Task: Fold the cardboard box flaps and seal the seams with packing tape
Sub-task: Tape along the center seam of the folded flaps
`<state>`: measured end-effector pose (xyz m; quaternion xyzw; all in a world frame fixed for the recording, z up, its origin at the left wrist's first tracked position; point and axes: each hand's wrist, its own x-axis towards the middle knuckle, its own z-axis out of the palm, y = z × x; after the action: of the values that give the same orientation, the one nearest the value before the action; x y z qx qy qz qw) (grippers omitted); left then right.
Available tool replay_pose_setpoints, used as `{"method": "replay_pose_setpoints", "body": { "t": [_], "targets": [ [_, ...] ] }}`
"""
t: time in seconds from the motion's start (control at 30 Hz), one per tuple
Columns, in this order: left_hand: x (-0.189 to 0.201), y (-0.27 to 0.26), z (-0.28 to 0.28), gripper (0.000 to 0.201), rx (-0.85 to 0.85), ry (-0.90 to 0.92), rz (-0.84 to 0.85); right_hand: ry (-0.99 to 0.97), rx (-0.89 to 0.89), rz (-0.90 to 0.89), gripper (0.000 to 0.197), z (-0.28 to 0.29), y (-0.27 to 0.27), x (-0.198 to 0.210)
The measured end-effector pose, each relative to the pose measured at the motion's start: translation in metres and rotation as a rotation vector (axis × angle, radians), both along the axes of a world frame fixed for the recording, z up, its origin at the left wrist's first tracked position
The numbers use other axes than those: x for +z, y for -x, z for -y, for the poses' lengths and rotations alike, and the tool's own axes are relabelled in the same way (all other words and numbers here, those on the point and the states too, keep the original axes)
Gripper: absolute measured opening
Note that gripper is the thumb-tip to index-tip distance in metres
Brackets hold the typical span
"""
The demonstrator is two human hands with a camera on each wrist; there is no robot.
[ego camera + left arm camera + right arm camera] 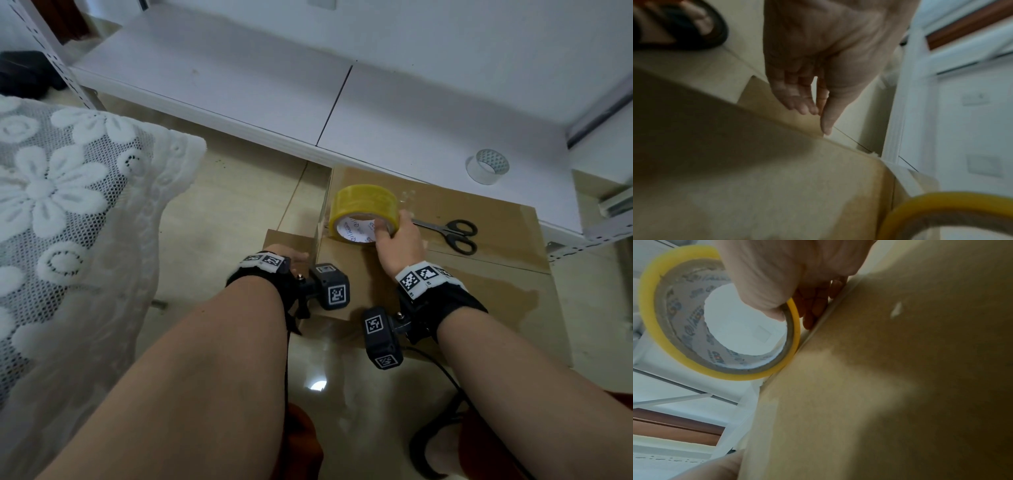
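A brown cardboard box (pixel 479 274) lies on the floor with its top flaps folded flat. My right hand (pixel 392 228) grips a yellow packing tape roll (pixel 363 205) standing on edge at the top's far left corner. In the right wrist view the thumb sits inside the tape roll (pixel 657 331) and the fingers (pixel 812 318) lie against the box (pixel 900 386). My left hand (pixel 296 257) reaches down the box's left side. There its straight fingers (pixel 803 107) touch the cardboard (pixel 777 186). A glossy strip seems to run from the roll over that left edge.
Black scissors (pixel 452 231) lie on the box top, right of the roll. A clear tape roll (pixel 487 167) stands on the low white shelf (pixel 239 78) behind the box. A white lace cloth (pixel 68 205) covers something at the left. Beige floor tiles (pixel 222 212) lie between cloth and box.
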<state>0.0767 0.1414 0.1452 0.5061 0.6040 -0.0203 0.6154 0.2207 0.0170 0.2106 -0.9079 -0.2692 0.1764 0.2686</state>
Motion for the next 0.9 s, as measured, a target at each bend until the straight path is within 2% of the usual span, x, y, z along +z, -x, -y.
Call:
{"method": "replay_pose_setpoints", "body": {
  "t": [0.03,0.07,0.1,0.17,0.27,0.4,0.5,0.67,0.73,0.83,0.9],
  "targets": [
    [0.007,0.001,-0.002,0.043,0.021,0.031,0.056,0.004,-0.001,-0.004,0.023,0.0,0.0,0.0],
    [0.009,0.005,-0.007,0.043,0.127,0.001,0.087,0.007,-0.003,-0.007,0.024,0.0,0.0,0.0],
    [0.014,-0.003,-0.008,0.039,0.227,-0.042,0.117,0.008,-0.007,-0.01,0.025,-0.001,0.0,0.0],
    [0.031,-0.01,-0.014,0.029,0.286,-0.137,0.244,0.01,-0.015,-0.015,0.025,-0.001,0.001,0.0],
    [0.051,-0.023,-0.011,0.022,0.233,-0.167,0.325,0.016,-0.009,-0.01,0.023,0.0,0.002,0.0],
    [0.054,-0.036,0.005,0.023,-0.003,-0.29,0.223,0.02,-0.001,-0.018,0.025,0.001,0.001,0.003],
    [0.057,-0.036,0.009,0.034,-0.223,-0.325,0.176,0.023,0.003,-0.033,0.028,0.001,0.002,0.006],
    [0.067,-0.035,0.022,0.051,-0.358,-0.178,0.229,0.03,-0.004,-0.082,0.038,0.001,0.001,0.009],
    [0.063,-0.034,0.026,0.069,-0.383,-0.166,0.229,0.018,-0.022,-0.09,0.036,0.0,0.001,0.009],
    [0.052,-0.034,0.029,0.107,-0.487,-0.221,0.147,0.029,-0.031,-0.068,0.028,0.0,0.002,0.01],
    [0.047,-0.035,0.032,0.121,-0.502,-0.234,0.102,0.031,-0.021,-0.055,0.029,0.002,0.004,0.009]
  ]
}}
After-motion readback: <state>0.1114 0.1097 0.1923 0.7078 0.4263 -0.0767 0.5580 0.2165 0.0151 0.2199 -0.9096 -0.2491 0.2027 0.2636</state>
